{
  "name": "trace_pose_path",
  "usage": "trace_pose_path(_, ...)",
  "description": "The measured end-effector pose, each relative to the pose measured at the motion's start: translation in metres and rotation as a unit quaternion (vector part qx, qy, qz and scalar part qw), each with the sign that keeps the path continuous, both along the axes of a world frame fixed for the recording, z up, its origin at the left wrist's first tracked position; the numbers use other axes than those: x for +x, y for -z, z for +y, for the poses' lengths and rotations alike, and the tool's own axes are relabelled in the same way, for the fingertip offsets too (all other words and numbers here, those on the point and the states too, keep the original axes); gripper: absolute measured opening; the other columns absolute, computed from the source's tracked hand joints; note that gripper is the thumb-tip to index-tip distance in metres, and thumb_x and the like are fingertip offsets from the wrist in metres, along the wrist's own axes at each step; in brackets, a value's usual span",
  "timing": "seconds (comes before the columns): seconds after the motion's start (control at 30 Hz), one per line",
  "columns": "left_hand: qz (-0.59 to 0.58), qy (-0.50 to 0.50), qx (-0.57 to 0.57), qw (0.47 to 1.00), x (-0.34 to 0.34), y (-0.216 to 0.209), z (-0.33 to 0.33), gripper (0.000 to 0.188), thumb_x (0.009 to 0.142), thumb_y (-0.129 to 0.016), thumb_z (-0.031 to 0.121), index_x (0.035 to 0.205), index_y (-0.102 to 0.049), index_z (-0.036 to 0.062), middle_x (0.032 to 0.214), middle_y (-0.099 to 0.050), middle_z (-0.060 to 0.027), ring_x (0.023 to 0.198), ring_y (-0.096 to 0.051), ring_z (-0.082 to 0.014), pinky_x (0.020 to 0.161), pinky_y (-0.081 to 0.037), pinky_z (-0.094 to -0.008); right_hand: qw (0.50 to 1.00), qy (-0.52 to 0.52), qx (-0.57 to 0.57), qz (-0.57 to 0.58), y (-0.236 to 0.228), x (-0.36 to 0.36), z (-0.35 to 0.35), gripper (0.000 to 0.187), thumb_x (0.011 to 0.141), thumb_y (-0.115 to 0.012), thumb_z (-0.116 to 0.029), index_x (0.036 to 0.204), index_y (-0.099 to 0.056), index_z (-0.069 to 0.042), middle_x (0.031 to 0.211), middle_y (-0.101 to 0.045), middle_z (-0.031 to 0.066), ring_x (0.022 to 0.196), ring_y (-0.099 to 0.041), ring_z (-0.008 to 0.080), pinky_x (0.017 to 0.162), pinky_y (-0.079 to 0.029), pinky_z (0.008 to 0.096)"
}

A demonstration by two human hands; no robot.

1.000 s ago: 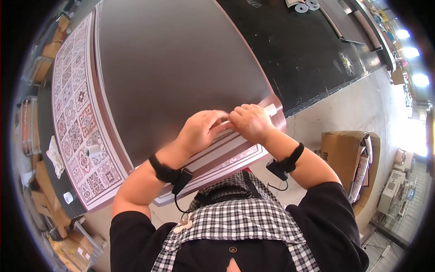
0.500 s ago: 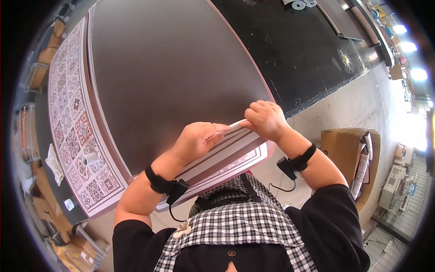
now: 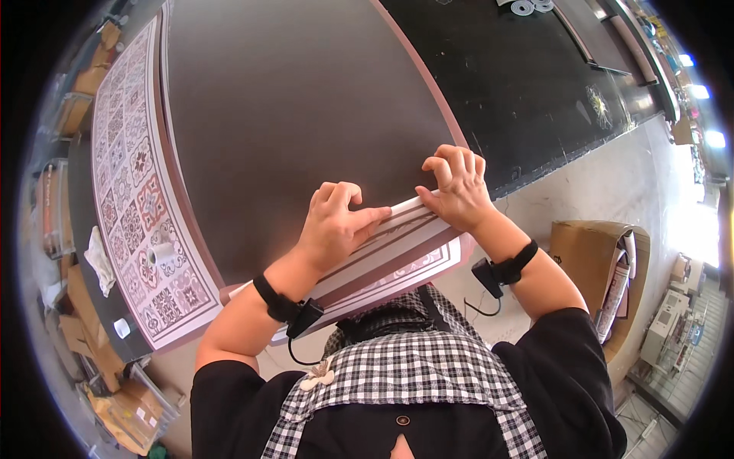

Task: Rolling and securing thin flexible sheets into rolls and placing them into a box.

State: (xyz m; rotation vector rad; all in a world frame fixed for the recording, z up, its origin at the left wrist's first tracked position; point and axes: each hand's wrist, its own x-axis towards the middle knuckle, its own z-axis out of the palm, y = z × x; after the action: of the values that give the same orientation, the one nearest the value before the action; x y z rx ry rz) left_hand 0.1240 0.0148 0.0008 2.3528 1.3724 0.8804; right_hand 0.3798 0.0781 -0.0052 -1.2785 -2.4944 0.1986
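Note:
A large mat lies with its dark grey underside [image 3: 306,107] up on the table. Its near edge is turned over into a narrow roll [image 3: 405,218], showing white and mauve stripes. My left hand [image 3: 329,222] rests at this roll, its thumb stretched along the top and its fingers lifted and apart. At the roll's right end, my right hand [image 3: 460,187] touches it with the thumb; the other fingers are bent, spread and raised off it. Below the roll hangs a patterned border [image 3: 417,264]. Another mat with a tile pattern [image 3: 126,164] lies face up along the left.
A tape roll [image 3: 160,254] sits on the tiled mat, with a white cloth [image 3: 99,260] beside it. The black table [image 3: 520,99] continues to the right. A cardboard box [image 3: 566,249] with rolled mats [image 3: 614,298] stands at right. Small white rolls [image 3: 524,6] lie at the far end.
The fingers of both hands have lifted and spread from the rolled edge they were pinching, while the thumbs stay on it. The view has shifted slightly.

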Motion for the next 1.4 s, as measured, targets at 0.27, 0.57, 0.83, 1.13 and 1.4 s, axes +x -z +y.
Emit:
trace_pose_path(0.27, 0.179, -0.162, -0.009, 0.97, -0.041, -0.003, -0.062, 0.013, 0.09, -0.064, 0.023, 0.088, -0.062, 0.0105, 0.084, -0.055, -0.0084, 0.081, -0.056, -0.0309, 0.071, -0.046, -0.0433, 0.993, -0.009, -0.114, 0.016, -0.009, -0.042, -0.018, 0.028, 0.088, -0.069, -0.043, 0.088, -0.063, -0.016, 0.105, -0.054, 0.005, 0.106, -0.049, 0.0252, 0.095, -0.036, 0.0397)
trace_pose_path(0.57, 0.102, -0.401, -0.037, 0.91, -0.074, 0.001, -0.101, 0.031, 0.091, -0.067, 0.034, 0.075, -0.055, 0.0096, 0.071, -0.057, -0.0066, 0.068, -0.056, -0.0321, 0.065, -0.044, -0.0439, 0.992, -0.049, -0.055, 0.099, 0.001, -0.038, -0.016, 0.023, 0.082, -0.076, -0.032, 0.075, -0.062, -0.015, 0.085, -0.058, -0.0002, 0.09, -0.056, 0.0229, 0.081, -0.039, 0.0389)
trace_pose_path(0.83, 0.161, -0.315, 0.034, 0.935, -0.076, 0.013, -0.124, 0.033, 0.09, -0.066, 0.042, 0.087, -0.057, 0.0101, 0.08, -0.059, -0.0056, 0.078, -0.057, -0.0291, 0.072, -0.043, -0.0421, 0.995, -0.071, 0.012, 0.066, 0.004, -0.033, -0.035, 0.033, 0.086, -0.07, -0.046, 0.09, -0.061, -0.015, 0.088, -0.059, 0.002, 0.091, -0.057, 0.0249, 0.084, -0.04, 0.0405)
trace_pose_path(1.13, 0.127, -0.343, 0.074, 0.928, -0.113, 0.001, -0.068, 0.026, 0.09, -0.069, 0.032, 0.089, -0.057, 0.0097, 0.083, -0.062, -0.0069, 0.082, -0.059, -0.0303, 0.074, -0.044, -0.043, 0.996, -0.077, 0.002, 0.05, -0.017, -0.058, 0.028, 0.032, 0.085, -0.071, -0.046, 0.09, -0.065, -0.015, 0.091, -0.063, -0.0002, 0.093, -0.059, 0.0216, 0.085, -0.041, 0.0398)
trace_pose_path(1.4, 0.16, -0.321, 0.129, 0.924, -0.091, 0.003, -0.091, 0.032, 0.094, -0.063, 0.041, 0.094, -0.058, 0.009, 0.087, -0.062, -0.0076, 0.086, -0.059, -0.0298, 0.078, -0.044, -0.0471, 0.987, -0.069, 0.1, 0.107, 0.005, -0.054, -0.001, 0.033, 0.084, -0.07, -0.046, 0.087, -0.06, -0.014, 0.096, -0.062, 0.003, 0.095, -0.058, 0.0262, 0.084, -0.042, 0.043)
